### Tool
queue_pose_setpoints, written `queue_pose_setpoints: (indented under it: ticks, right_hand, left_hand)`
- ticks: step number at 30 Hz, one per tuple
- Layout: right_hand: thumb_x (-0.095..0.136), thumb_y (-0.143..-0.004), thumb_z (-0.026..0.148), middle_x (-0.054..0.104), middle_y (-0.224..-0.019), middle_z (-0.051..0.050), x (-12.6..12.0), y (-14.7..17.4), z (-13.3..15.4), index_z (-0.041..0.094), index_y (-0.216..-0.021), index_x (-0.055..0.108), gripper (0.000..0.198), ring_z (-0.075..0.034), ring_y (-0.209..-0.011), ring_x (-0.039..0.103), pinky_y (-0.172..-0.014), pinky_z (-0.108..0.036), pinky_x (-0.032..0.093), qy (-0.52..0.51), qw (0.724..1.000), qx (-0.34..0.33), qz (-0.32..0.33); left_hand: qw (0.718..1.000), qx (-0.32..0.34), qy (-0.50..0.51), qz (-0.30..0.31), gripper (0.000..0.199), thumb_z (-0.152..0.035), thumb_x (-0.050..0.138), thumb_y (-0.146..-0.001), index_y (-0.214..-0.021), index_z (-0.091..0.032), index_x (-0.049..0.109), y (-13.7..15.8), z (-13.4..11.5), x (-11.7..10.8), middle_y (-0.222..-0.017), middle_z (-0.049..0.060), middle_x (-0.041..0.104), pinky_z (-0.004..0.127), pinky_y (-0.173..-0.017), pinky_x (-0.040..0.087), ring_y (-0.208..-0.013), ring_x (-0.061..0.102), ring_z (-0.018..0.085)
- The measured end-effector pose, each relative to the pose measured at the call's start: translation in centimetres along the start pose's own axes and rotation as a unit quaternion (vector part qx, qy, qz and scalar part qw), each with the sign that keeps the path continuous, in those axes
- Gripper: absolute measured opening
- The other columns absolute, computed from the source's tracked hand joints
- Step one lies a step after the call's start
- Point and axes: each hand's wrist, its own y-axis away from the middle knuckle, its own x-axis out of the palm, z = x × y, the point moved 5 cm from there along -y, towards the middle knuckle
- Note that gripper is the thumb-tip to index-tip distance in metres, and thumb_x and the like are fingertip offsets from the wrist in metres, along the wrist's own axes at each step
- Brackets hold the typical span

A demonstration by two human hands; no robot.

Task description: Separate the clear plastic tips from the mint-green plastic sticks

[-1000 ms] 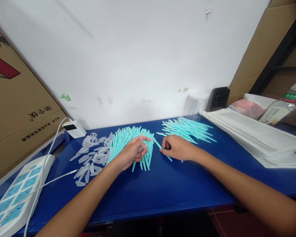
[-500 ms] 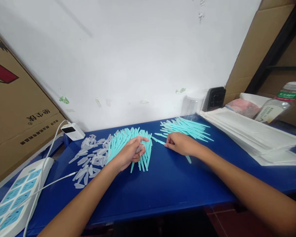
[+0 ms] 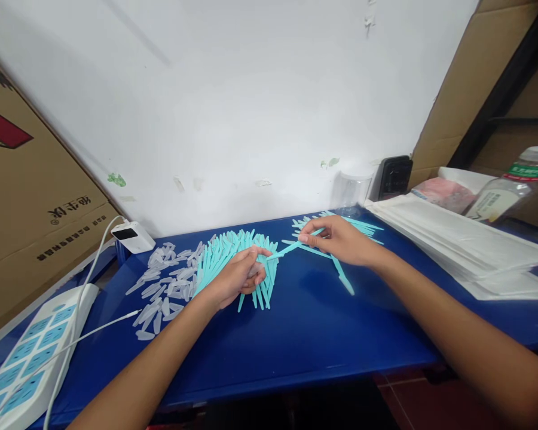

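My right hand [image 3: 338, 240] pinches a thin turquoise eyebrow razor [image 3: 291, 246], which slants down to the left. Its far end meets the fingertips of my left hand [image 3: 240, 276]. My left hand is closed, with pale translucent blade caps partly showing among its curled fingers; how many I cannot tell. Beneath and beyond the left hand lies a dense pile of turquoise razors [image 3: 226, 248]. Partly covered by my right hand is a second razor pile [image 3: 363, 226]. One loose razor [image 3: 344, 279] lies below the right hand. Left of the first pile, translucent caps [image 3: 161, 286] are scattered.
A white power strip [image 3: 40, 352] with cables sits at the left edge, near a small white device [image 3: 133, 237]. A clear jar [image 3: 353, 190] stands against the wall. White sheets or bags [image 3: 466, 245] and a bottle [image 3: 504, 191] lie right on the blue table [image 3: 296, 346].
My right hand has lifted a razor from the table and brought its end to my left fingertips. The loose razor below the right hand is more exposed. The left hand has barely moved.
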Motion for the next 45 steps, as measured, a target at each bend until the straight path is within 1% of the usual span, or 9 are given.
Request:
queue_pose_setpoints:
  ticks: [6,11,18,26,31,34,38,40,45]
  right_hand:
    - [0.069,-0.085,0.060,0.071,-0.087,-0.006,0.7,0.1,0.2,0.016,-0.088,0.076,0.044,-0.015,-0.067,0.058,-0.060,-0.028,0.045,-0.010,1.000,0.023,0.003]
    - [0.070,-0.085,0.055,0.072,-0.084,-0.005,1.0,0.2,0.2,0.017,-0.089,0.077,0.038,-0.015,-0.066,0.060,-0.058,-0.027,0.044,-0.011,1.000,0.025,0.013]
    - [0.069,-0.086,0.053,0.071,-0.077,-0.003,2.1,0.4,0.5,0.017,-0.086,0.075,0.036,-0.012,-0.057,0.055,-0.053,-0.025,0.040,-0.023,0.999,0.038,0.025]
    - [0.070,-0.088,0.052,0.074,-0.083,-0.004,3.1,0.4,0.7,0.019,-0.088,0.077,0.034,-0.015,-0.069,0.063,-0.060,-0.026,0.044,-0.032,0.998,-0.002,0.051]
    - [0.068,-0.089,0.056,0.074,-0.085,-0.005,3.9,0.5,0.5,0.019,-0.090,0.077,0.039,-0.016,-0.071,0.064,-0.061,-0.026,0.046,-0.042,0.997,-0.007,0.066]
    - [0.066,-0.090,0.058,0.072,-0.081,-0.004,4.8,0.7,0.6,0.018,-0.091,0.075,0.041,-0.015,-0.066,0.063,-0.060,-0.026,0.045,-0.054,0.995,0.005,0.078]
    - [0.062,-0.094,0.057,0.070,-0.075,-0.003,5.9,1.0,0.9,0.018,-0.090,0.072,0.040,-0.017,-0.075,0.067,-0.066,-0.026,0.046,-0.052,0.993,0.006,0.101]
    - [0.061,-0.095,0.058,0.071,-0.075,-0.003,6.1,1.1,0.9,0.018,-0.091,0.070,0.040,-0.018,-0.077,0.067,-0.068,-0.027,0.046,-0.050,0.994,0.009,0.098]
    - [0.060,-0.095,0.058,0.069,-0.076,-0.003,6.6,1.1,0.7,0.019,-0.090,0.066,0.040,-0.018,-0.077,0.067,-0.068,-0.027,0.046,-0.047,0.995,0.008,0.091]
  left_hand:
    - [1.000,-0.004,-0.008,0.009,0.051,-0.066,0.044,-0.099,-0.119,-0.020,0.055,0.1,-0.1,0.1,-0.059,-0.004,0.050,0.018,-0.042,0.017,-0.044,0.020,0.007]
    - [1.000,-0.002,-0.019,0.016,0.052,-0.067,0.043,-0.099,-0.121,-0.021,0.056,0.1,0.2,0.1,-0.060,-0.004,0.050,0.018,-0.042,0.018,-0.045,0.021,0.007]
    - [0.999,-0.013,-0.025,0.022,0.054,-0.069,0.039,-0.099,-0.123,-0.023,0.055,0.1,0.5,0.6,-0.060,-0.003,0.050,0.017,-0.041,0.016,-0.044,0.023,0.007]
    - [0.998,-0.010,-0.053,0.020,0.053,-0.068,0.043,-0.098,-0.118,-0.022,0.059,0.2,0.6,0.6,-0.060,-0.003,0.048,0.017,-0.041,0.019,-0.046,0.029,0.009]
    - [0.997,-0.009,-0.066,0.028,0.057,-0.073,0.043,-0.095,-0.115,-0.022,0.058,0.4,0.5,1.1,-0.060,-0.003,0.047,0.017,-0.041,0.020,-0.046,0.033,0.010]
    - [0.997,-0.011,-0.062,0.039,0.057,-0.074,0.041,-0.095,-0.113,-0.022,0.057,0.5,0.6,1.5,-0.060,-0.004,0.045,0.016,-0.040,0.018,-0.046,0.029,0.009]
    - [0.999,-0.015,-0.041,0.024,0.053,-0.071,0.047,-0.095,-0.109,-0.022,0.057,0.6,0.4,1.5,-0.064,-0.005,0.042,0.016,-0.040,0.017,-0.046,0.029,0.008]
    - [0.999,-0.015,-0.033,0.015,0.051,-0.070,0.048,-0.096,-0.109,-0.021,0.057,0.6,0.2,1.5,-0.066,-0.004,0.044,0.016,-0.040,0.017,-0.045,0.029,0.007]
    - [0.999,-0.012,-0.028,0.014,0.046,-0.065,0.042,-0.100,-0.110,-0.022,0.055,0.5,0.0,1.6,-0.066,-0.004,0.051,0.016,-0.039,0.016,-0.040,0.017,0.003]
